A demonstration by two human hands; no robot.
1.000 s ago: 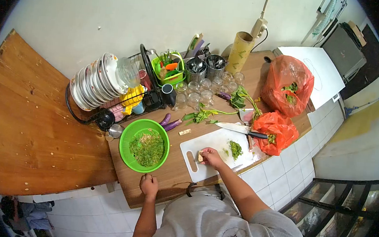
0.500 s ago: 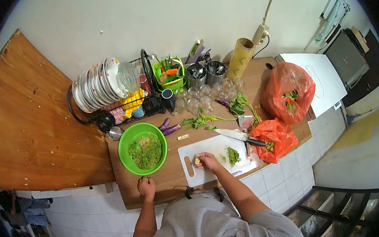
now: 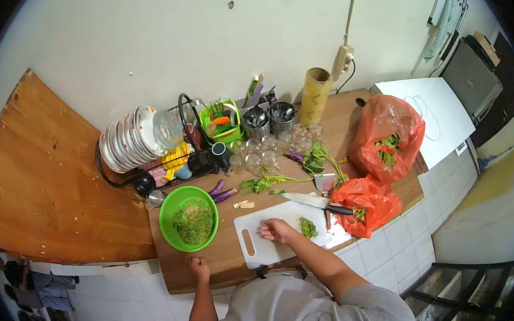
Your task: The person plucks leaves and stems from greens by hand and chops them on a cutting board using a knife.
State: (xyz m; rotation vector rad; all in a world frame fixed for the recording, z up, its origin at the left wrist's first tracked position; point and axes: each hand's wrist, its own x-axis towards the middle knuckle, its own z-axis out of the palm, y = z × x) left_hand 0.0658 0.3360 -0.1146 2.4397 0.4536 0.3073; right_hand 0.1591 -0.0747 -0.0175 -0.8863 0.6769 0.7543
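Note:
My right hand [image 3: 277, 229] is above the white cutting board [image 3: 272, 213], palm turned in and fingers loosely bent apart, with nothing visible in it. Chopped greens [image 3: 308, 227] lie on the board to its right. Just beyond the board's left corner, small pale blocks [image 3: 244, 205], perhaps tempeh, rest on the table. My left hand [image 3: 199, 269] is closed in a fist by the table's front edge, below the green bowl [image 3: 164, 218]. That bowl holds a chopped green and pale mixture [image 3: 193, 222].
A knife [image 3: 320, 203] lies across the board's far right side. Eggplants [image 3: 224, 195], leafy stems [image 3: 273, 181] and glasses [image 3: 268, 158] stand or lie behind. Red plastic bags [image 3: 386, 134] are at right; a dish rack with plates [image 3: 132, 138] is at back left.
The pale block in my right hand has left it, and pale blocks now lie side by side on the table. My left hand stays closed near the edge. The camera view has shifted.

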